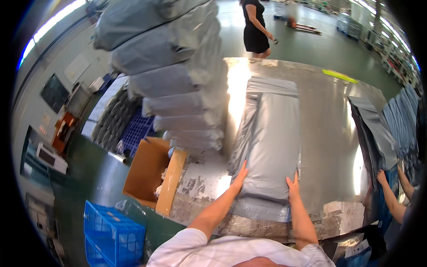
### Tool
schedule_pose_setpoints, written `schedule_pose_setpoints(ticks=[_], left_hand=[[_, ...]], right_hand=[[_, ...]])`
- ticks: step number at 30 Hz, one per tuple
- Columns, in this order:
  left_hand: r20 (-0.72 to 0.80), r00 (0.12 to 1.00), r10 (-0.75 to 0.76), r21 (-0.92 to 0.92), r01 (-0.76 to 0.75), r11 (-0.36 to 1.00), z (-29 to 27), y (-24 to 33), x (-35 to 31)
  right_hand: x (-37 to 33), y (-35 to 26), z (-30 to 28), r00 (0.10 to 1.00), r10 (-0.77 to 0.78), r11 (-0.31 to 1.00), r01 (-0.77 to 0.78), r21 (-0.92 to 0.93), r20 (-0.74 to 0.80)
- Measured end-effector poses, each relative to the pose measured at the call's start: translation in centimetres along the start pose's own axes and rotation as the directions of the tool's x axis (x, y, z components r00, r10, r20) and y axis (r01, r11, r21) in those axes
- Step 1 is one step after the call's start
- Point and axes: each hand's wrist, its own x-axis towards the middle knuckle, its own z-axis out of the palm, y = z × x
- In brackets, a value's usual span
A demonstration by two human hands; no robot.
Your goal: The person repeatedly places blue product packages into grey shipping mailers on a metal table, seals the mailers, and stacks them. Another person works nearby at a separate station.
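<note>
A filled grey plastic mailing bag (275,138) lies flat and lengthwise on the metal-topped table (329,147) before me. Its far end is folded over, and a clearer flap sticks out at the near end. My left hand (240,177) grips the bag's left side near the close end, fingers pointing forward along the edge. Opposite it, my right hand (292,188) holds the right side, thumb on top and the other fingers partly hidden. Just left of the bag rises a tall stack of similar stuffed grey bags (173,84).
An open cardboard box (144,171) and a blue plastic crate (118,236) stand at the left. On the right, a co-worker's hands (382,178) handle another grey bag (372,129). A yellow strip (339,76) marks the far edge. Beyond it stands a person in black (256,26).
</note>
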Motion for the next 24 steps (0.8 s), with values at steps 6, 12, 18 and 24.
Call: schedule_pose_setpoints(ticks=[6, 12, 18, 24], left_hand=[[-0.162, 0.982, -0.1, -0.161, 0.073, 0.984, -4.2, -5.4, 2.3], [-0.069, 0.964, -0.255, -0.011, 0.255, 0.967, 4.0, 9.0, 0.2], [0.216, 0.968, 0.127, 0.514, -0.223, 0.828, 13.0, 21.4, -1.7], [0.396, 0.834, 0.383, 0.723, -0.541, 0.43, 16.5, 31.0, -11.1]], right_hand=[[2.0, 5.7, -0.8, 0.949, 0.305, 0.775, -0.297, 0.558, 0.081], [-0.5, -7.3, -0.5, 0.795, 0.538, 0.619, -0.598, 0.509, 0.28], [-4.1, -13.2, 0.9, 0.909, 0.396, 0.63, -0.37, 0.683, 0.127], [-5.7, -19.2, 2.9, 0.971, 0.083, 0.594, -0.23, 0.771, 0.225]])
